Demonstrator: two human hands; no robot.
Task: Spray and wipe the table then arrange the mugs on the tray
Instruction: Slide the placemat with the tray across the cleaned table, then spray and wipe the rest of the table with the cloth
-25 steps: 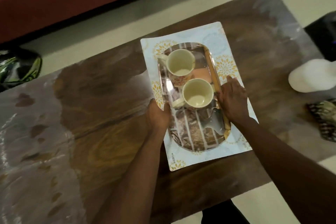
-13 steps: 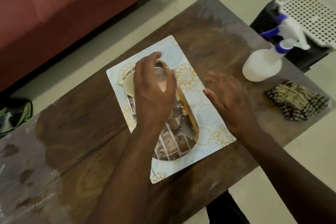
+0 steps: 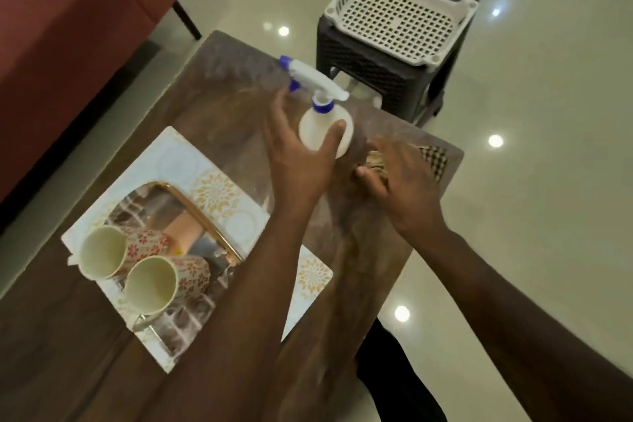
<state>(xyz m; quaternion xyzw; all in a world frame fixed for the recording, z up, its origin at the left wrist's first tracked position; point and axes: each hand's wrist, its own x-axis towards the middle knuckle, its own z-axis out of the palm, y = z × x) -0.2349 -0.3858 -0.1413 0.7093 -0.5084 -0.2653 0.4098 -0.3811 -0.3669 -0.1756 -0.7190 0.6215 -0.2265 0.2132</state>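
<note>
The spray bottle (image 3: pixel 323 128), white with a blue-and-white trigger head, stands upright on the far end of the tabletop (image 3: pixel 236 106). The left hand (image 3: pixel 298 161) is at it, thumb and fingers spread apart around the near side of the body, the thumb tip touching the white plastic; the grip has not closed yet. Just to the right of that grip, the right hand (image 3: pixel 400 188) lies over the checked cloth (image 3: pixel 435 159), fingers bent down onto it; whether they have actually pinched the fabric I cannot tell, as the hand is blurred.

Well back toward the person from both grips, the two floral mugs (image 3: pixel 144 267) sit side by side on the mirrored tray (image 3: pixel 202 216), which rests on a patterned placemat (image 3: pixel 178 158).

Judging by this, the mugs look arranged already, and the step in hand is taking up the bottle and cloth together. The next move calls for closing the left grip round the bottle's neck so a finger can reach the trigger, gathering the cloth in the right, and lifting both clear without knocking the bottle over.

Beyond the tabletop's end stands a dark stool (image 3: pixel 376 79) carrying a white perforated basket (image 3: pixel 400 14).
</note>
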